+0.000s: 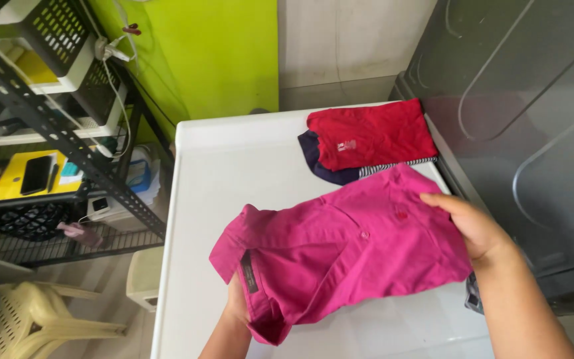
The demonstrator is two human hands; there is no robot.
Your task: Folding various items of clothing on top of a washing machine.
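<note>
Here, a folded pink shirt (347, 256) is held over the near half of a white bench (200, 199), its long axis running from the near left toward the far right edge. The collar end points left and toward the viewer; a dark rectangular label (249, 272) hangs just inside the collar, its long side running along the neck opening. Two small pink buttons show on the upper face of the shirt, toward its right half.

The left hand (237, 302) is mostly hidden under the collar end, closed on the fabric from below near the front edge of the bench. The right hand (470, 223) grips the far right end of the shirt, fingers curled over the top of the cloth, close to the right edge of the bench.

At the far right corner of the bench lies a stack of folded clothes: a red shirt (370, 133) with a small pale square mark on its front lies on top, a dark navy garment (320, 166) shows beneath its left side, and a striped piece (383, 168) shows at its near edge. The pink shirt's far end lies just beside this stack.

The left half of the bench is bare white surface. A dark grey appliance (519, 126) stands against the right edge; a metal shelf rack (48, 126) with baskets stands off the left edge.
</note>
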